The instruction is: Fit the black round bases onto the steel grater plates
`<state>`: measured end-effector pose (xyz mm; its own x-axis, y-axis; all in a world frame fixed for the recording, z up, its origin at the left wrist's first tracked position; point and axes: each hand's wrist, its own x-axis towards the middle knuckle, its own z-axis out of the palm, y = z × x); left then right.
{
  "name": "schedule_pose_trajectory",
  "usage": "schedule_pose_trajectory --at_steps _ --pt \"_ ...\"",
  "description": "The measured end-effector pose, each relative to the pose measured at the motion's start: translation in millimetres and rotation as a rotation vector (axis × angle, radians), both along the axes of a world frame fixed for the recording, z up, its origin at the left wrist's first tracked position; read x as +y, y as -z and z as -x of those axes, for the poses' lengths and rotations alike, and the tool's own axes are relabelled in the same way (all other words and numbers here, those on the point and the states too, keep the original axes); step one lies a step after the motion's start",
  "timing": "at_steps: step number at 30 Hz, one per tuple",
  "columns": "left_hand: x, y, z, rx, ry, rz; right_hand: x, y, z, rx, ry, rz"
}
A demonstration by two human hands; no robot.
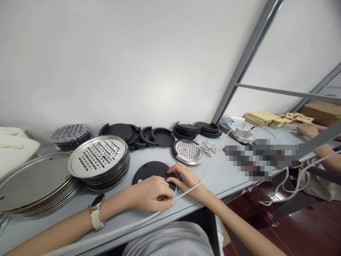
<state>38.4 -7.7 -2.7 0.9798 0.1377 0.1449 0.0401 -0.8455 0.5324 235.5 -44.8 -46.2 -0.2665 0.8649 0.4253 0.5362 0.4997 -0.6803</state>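
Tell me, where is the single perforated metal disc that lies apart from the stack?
In the head view, the single perforated disc lies on the grey table, right of centre, just beyond the right hand, with small metal clips at its right.

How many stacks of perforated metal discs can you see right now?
2 stacks: one large stack left of the hands, one smaller stack behind it by the wall. A single disc lies apart.

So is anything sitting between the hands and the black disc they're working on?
Nothing visible does: the left hand and right hand both rest directly on the black disc. A white cable runs under the right wrist, off the disc's side.
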Motion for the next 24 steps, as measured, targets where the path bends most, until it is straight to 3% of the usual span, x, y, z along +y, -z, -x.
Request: schedule_pose_trajectory --at_steps 24 --pt "-0.2 -0.2 0.7 -0.001 0.004 -0.015 0.3 -1.0 1.8 0.045 0.036 0.010"
